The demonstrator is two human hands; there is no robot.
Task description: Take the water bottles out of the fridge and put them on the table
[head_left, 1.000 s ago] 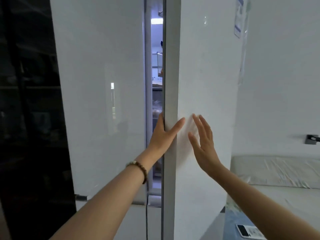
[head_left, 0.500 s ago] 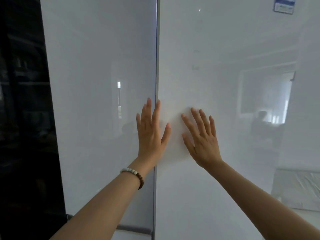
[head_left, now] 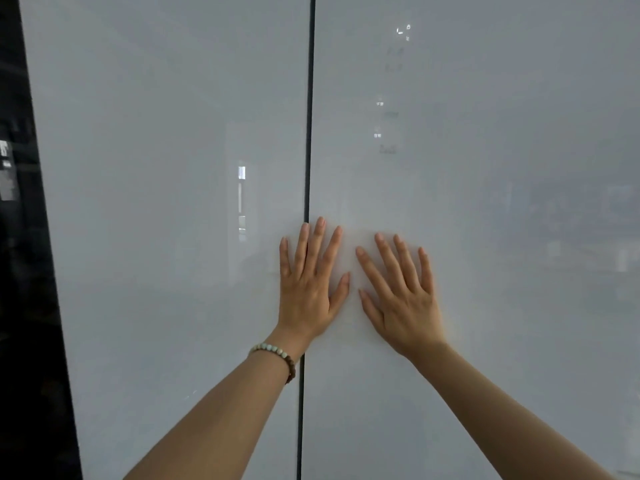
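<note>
A white glossy fridge fills the view, both doors closed. The left door (head_left: 166, 237) and right door (head_left: 502, 237) meet at a dark vertical seam. My left hand (head_left: 308, 289) lies flat with fingers spread, straddling the seam, a bead bracelet on its wrist. My right hand (head_left: 401, 296) presses flat on the right door just beside it. Neither hand holds anything. No water bottles and no table are in view.
A faint lit control panel (head_left: 391, 98) shows on the upper right door. A dark shelving area (head_left: 20, 237) borders the fridge on the left. The doors reflect the room behind me.
The right fridge door has swung shut from partly open, hiding the lit interior. Both hands went from its edge to flat on the closed front. The view is nearer the fridge.
</note>
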